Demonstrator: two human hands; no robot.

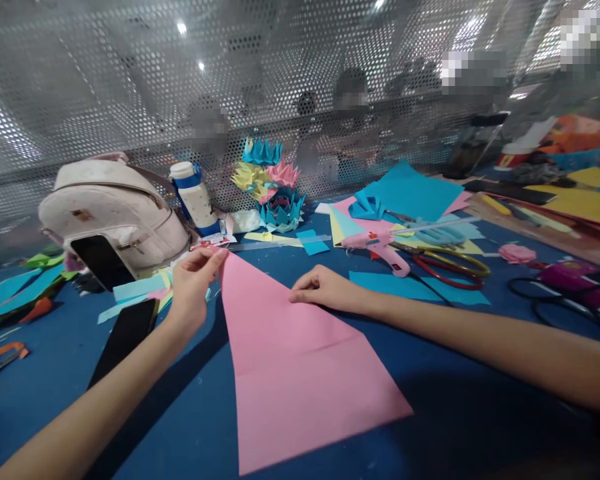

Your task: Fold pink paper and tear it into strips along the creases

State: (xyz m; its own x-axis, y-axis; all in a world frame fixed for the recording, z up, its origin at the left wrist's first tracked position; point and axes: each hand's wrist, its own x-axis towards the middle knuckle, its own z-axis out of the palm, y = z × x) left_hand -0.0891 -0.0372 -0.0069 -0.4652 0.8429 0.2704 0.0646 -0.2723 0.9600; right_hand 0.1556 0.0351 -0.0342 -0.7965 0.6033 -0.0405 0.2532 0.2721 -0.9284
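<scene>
A sheet of pink paper (pixel 300 373) lies in front of me, its far part folded over on a slant into a point. My left hand (pixel 193 283) pinches that far tip between thumb and fingers, a little above the table. On the slanted right edge of the sheet, my right hand (pixel 325 290) closes thumb and finger over the paper. A crease crosses the sheet about midway. Just beyond my right hand are a pink glue gun (pixel 377 247) and scissors with red and yellow handles (pixel 450 267).
A white backpack (pixel 110 200) with a phone leaning on it, a bottle (pixel 195 200) and folded paper flowers (pixel 275 187) stand along a perforated metal screen. Another phone (pixel 125 337) lies by my left forearm. Blue sheets (pixel 415 190) and a purple glue gun (pixel 575 283) are at right.
</scene>
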